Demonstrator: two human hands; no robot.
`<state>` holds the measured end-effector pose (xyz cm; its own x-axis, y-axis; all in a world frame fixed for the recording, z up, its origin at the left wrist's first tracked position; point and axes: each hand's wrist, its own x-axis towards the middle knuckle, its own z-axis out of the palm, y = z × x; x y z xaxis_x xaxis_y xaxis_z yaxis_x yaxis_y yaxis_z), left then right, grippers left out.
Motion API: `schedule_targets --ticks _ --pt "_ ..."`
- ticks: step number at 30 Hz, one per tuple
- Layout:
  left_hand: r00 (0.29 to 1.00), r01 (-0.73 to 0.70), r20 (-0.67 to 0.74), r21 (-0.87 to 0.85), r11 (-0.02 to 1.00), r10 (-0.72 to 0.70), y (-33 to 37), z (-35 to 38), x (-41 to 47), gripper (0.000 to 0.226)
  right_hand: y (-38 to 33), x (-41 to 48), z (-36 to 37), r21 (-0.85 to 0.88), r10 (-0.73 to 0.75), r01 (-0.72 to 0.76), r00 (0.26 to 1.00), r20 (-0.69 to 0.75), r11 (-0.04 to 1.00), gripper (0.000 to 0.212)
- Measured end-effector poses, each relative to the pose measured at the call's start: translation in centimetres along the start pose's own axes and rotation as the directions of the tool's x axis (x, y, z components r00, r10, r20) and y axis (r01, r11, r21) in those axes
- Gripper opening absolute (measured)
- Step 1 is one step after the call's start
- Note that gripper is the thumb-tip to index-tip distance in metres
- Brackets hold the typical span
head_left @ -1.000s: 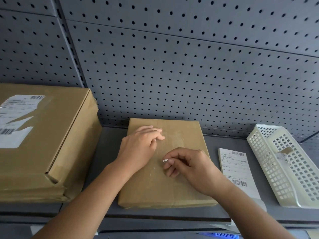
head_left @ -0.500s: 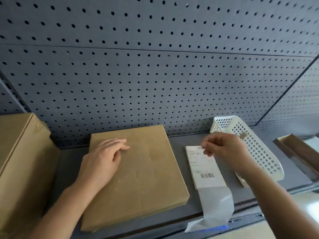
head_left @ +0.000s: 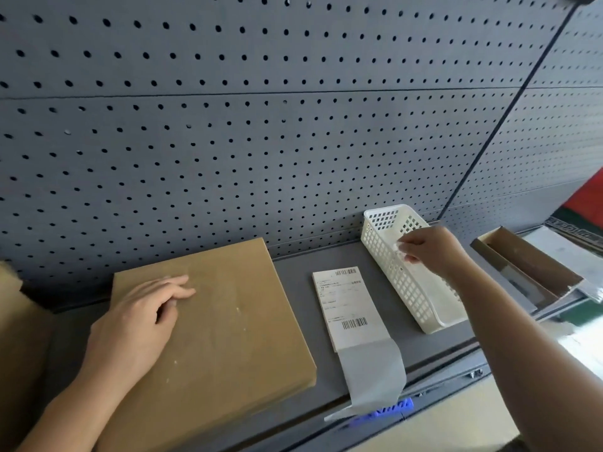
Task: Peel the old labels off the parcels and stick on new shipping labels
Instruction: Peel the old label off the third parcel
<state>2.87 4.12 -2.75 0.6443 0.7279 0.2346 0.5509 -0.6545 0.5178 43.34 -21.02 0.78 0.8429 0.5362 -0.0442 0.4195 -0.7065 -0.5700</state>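
And the right hand (head_left: 430,251) is off the parcel (head_left: 228,321)! A second ago it was down on the brown top, picking at a white fleck. Half a second ago it was crossing above the label sheet. Now it hovers right over the white mesh basket (head_left: 383,252), fingers curled, fingertips and thumb pinching what looks like a small scrap of old label (head_left: 400,248). The scrap is tiny and partly hidden, so I can't say how much is there.

The left hand (head_left: 140,321) hasn't budged. It lies flat on the near-left part of the parcel, fingers straight and relaxed, gripping nothing and just pinning the box to the grey shelf (head_left: 293,282).

What does that mean for the job? The parcel's top shows bare cardboard with only faint pale specks, so the peeling on this one looks done, bar getting rid of that last bit. My read is the scrap goes into the basket next.

The new shipping label (head_left: 346,305) waits just right of the parcel, between it and the basket, printed side up. Its grey backing liner (head_left: 372,376) curls over the shelf's front edge. That's surely the next pick. The one worry is the scrap clinging to the fingers rather than dropping free.
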Motion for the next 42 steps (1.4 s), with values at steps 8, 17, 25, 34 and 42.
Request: schedule_targets --ticks 8,17,25,34,42 --pt "1.0 0.003 0.004 0.004 1.0 -0.003 -0.4 0.3 0.2 0.042 1.4 -0.5 1.4 -0.138 0.005 0.008 0.995 0.095 0.99 0.021" --pt "1.0 -0.001 0.014 0.008 1.0 0.001 -1.0 0.5 0.3 0.043 1.5 0.1 1.3 -0.15 0.089 -0.087 0.996 0.005 0.985 0.015" --pt "1.0 0.014 0.008 -0.017 1.0 -0.014 -1.2 0.7 0.4 0.043 1.7 -0.1 1.4 -0.185 0.147 -0.14 0.989 0.021 0.973 0.008" --pt "1.0 0.024 0.018 -0.025 0.999 -0.023 -1.2 0.8 0.5 0.042 2.1 -0.3 1.8 -0.269 0.064 -0.046 0.996 0.058 0.962 0.011" --pt "0.999 0.03 0.013 -0.03 0.999 -0.03 -1.1 0.8 0.4 0.04 2.5 -0.1 1.8 -0.352 0.053 -0.014 0.994 0.101 0.936 0.017"
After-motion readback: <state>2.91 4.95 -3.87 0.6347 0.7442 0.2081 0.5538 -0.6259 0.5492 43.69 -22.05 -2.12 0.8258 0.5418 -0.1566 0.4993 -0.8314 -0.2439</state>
